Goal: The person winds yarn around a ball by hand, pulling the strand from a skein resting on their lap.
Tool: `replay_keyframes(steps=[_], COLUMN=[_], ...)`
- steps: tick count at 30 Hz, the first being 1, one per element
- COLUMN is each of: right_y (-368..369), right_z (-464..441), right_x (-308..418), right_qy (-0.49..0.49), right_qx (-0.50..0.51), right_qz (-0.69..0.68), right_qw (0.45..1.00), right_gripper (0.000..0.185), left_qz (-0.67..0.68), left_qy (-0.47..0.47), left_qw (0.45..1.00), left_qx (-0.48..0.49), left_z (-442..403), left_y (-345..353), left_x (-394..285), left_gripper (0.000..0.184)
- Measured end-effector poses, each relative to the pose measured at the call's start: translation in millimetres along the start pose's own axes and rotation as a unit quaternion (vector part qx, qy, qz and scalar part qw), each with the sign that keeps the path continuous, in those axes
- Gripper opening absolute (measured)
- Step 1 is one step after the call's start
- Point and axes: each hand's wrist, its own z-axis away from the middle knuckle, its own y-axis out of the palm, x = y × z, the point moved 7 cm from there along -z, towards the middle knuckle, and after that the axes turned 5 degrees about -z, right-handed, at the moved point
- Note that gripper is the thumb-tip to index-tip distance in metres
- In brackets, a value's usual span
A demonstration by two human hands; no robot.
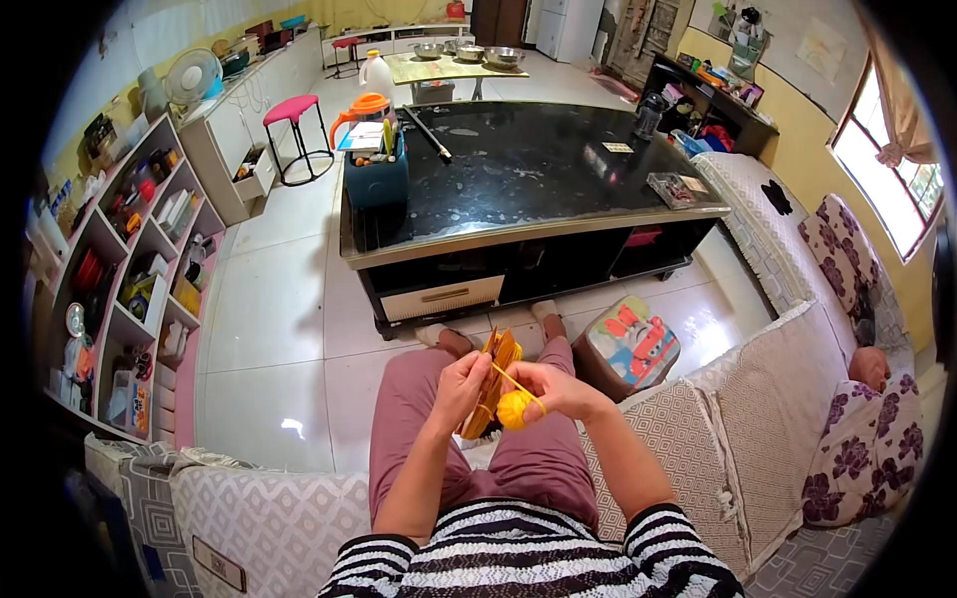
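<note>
Two bare hands, both busy, close together over your lap. Your left hand is closed at the side of the orange-brown bundle, fingertips pinched where the yellow strand meets it; can't tell if they grip strand, bundle or both. Your right hand is curled round the yellow yarn ball, strand running taut across to the left. Bundle sits tilted between your hands, above the gap between your thighs; its lower end is partly hidden.

Main risk: ball slips. It looks tucked loosely under your right fingers, so opening them could drop it between your knees to the floor tiles, unrolling as it goes. Second: the strand. Pulling too hard could bend the bundle's thin pieces or drag them out of line; letting it slacken could loosen any wraps. Third: weak left pinch. The pieces look separate at the top and could fan out or slide down. Strand could also snag on a rough edge or catch round your right fingers. Knots, if any, too small to see.
</note>
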Motion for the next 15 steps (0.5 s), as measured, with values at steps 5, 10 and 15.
replay_keyframes(steps=[5, 10, 15], right_y=[-9, -6, 10], right_z=[-2, 0, 3], right_x=[-2, -10, -13], right_qy=[-0.005, 0.026, 0.072], right_qx=[-0.044, -0.050, 0.022], right_qz=[-0.071, -0.043, -0.065], right_qw=[0.996, 0.998, 0.995], right_gripper=[0.041, 0.036, 0.032], left_qz=[-0.072, 0.035, 0.048], left_qy=[0.009, 0.003, -0.001], left_qw=[0.996, 0.993, 0.993], left_qx=[-0.048, -0.117, -0.107], left_z=[-2, -2, -4], left_y=[-10, -28, -29], left_x=[15, 15, 28], left_gripper=[0.028, 0.030, 0.026])
